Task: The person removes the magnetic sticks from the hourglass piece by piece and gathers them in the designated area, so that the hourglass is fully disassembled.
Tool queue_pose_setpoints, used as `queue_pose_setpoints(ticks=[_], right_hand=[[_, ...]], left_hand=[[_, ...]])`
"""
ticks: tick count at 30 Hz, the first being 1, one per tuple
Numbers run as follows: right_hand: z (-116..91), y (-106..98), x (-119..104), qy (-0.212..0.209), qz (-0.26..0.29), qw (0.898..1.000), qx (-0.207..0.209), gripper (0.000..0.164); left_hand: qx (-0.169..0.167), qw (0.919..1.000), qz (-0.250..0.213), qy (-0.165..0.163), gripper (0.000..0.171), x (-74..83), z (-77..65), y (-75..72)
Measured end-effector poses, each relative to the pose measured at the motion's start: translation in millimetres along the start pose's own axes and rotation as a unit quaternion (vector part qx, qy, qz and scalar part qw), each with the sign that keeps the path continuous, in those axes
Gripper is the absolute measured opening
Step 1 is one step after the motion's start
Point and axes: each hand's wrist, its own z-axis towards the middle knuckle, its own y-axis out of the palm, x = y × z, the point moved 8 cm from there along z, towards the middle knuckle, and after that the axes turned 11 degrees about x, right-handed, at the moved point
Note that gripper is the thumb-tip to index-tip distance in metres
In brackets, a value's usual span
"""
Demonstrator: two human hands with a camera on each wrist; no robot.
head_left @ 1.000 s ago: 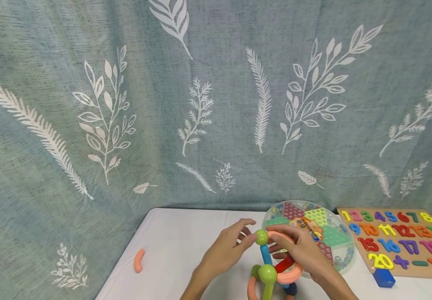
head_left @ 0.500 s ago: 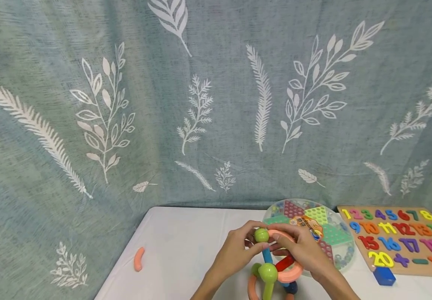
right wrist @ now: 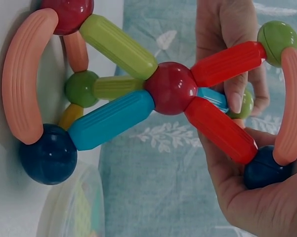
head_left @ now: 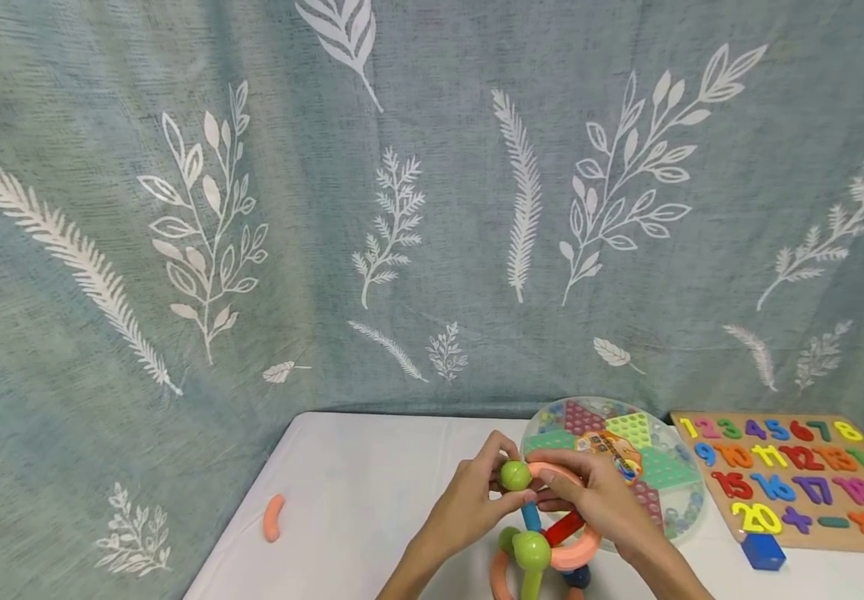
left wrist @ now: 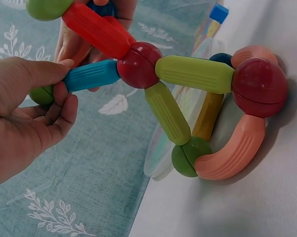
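A toy structure of magnetic building sticks and balls stands on the white table, its lower sticks and dark red ball (left wrist: 259,88) at the tabletop. At its top, my left hand (head_left: 465,504) curls its fingers and thumb round a green ball (head_left: 516,476), right where a straight blue stick (left wrist: 93,75) joins it. My right hand (head_left: 607,504) holds the upper right side, thumb on a curved salmon stick (right wrist: 292,106) and palm round a dark blue ball (right wrist: 267,168). Between the hands and the base, a central red ball (right wrist: 171,88) joins several straight sticks.
A round Chinese checkers board (head_left: 675,492) lies behind the right hand. A wooden number board (head_left: 772,527) is at the right, with a blue block (head_left: 763,552) at its front edge. One loose salmon stick (head_left: 272,517) lies at the left. A leaf-print curtain (head_left: 432,250) hangs behind.
My left hand has moved right and closed its fingers round the top green ball, which it only touched with spread fingers before. The right hand keeps its hold.
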Motion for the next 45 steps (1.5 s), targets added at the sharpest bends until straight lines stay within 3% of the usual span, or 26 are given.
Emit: queue_pose_setpoints(ticks=[12, 23, 28, 40, 45], right_hand=[[0.7, -4.1, 2.1, 0.003, -0.003, 1.000, 0.031, 0.050], [0.8, -3.2, 3.4, 0.006, -0.007, 1.000, 0.024, 0.046], [1.7, -2.6, 4.9, 0.011, -0.006, 1.000, 0.024, 0.044], [2.2, -2.4, 1.3, -0.002, -0.003, 1.000, 0.021, 0.045], [0.8, -2.0, 1.9, -0.007, -0.005, 1.000, 0.015, 0.045]], left_hand=[[0.003, 1.0000, 0.004, -0.005, 0.038, -1.5, 0.6, -2.8], [0.013, 0.9996, -0.003, -0.026, 0.037, -7.6, 0.8, -13.1], [0.042, 0.9978, 0.024, -0.044, 0.035, -11.7, 2.6, -28.7], [0.086, 0.9884, 0.122, -0.028, 0.026, -20.1, 3.3, -80.0], [0.100, 0.9825, 0.144, -0.064, 0.029, -32.5, -3.4, -110.2]])
